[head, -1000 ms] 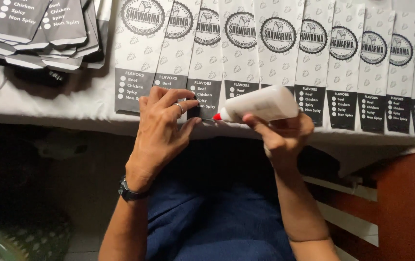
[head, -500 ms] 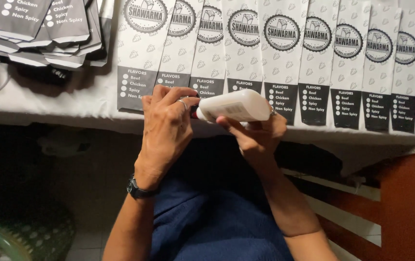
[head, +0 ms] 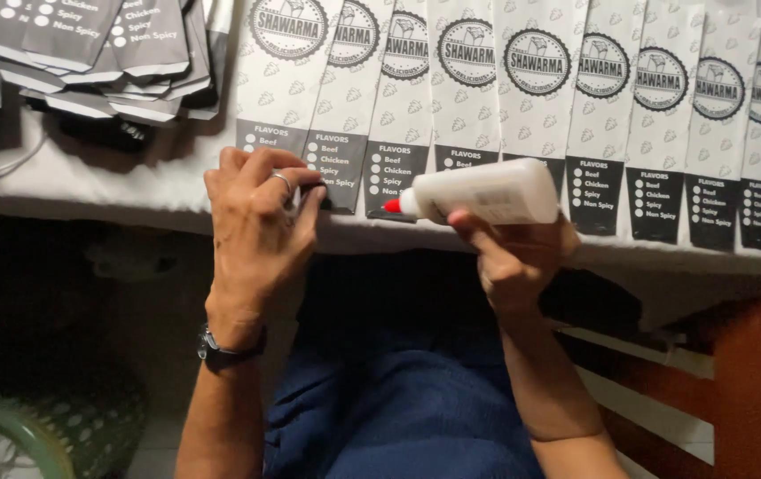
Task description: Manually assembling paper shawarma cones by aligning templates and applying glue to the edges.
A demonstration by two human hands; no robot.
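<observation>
White-covered table (head: 114, 191), overlapping paper sleeves (head: 536, 80)

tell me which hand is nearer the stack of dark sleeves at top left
Left. The left hand lies just below and right of the stack; the right hand, holding the glue bottle, is farther right.

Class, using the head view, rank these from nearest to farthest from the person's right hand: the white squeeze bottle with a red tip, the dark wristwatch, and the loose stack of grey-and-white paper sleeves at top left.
1. White squeeze bottle with a red tip: held in the right hand.
2. Dark wristwatch: on the left wrist, lower left.
3. Loose stack of grey-and-white paper sleeves: top left corner of the table.
</observation>
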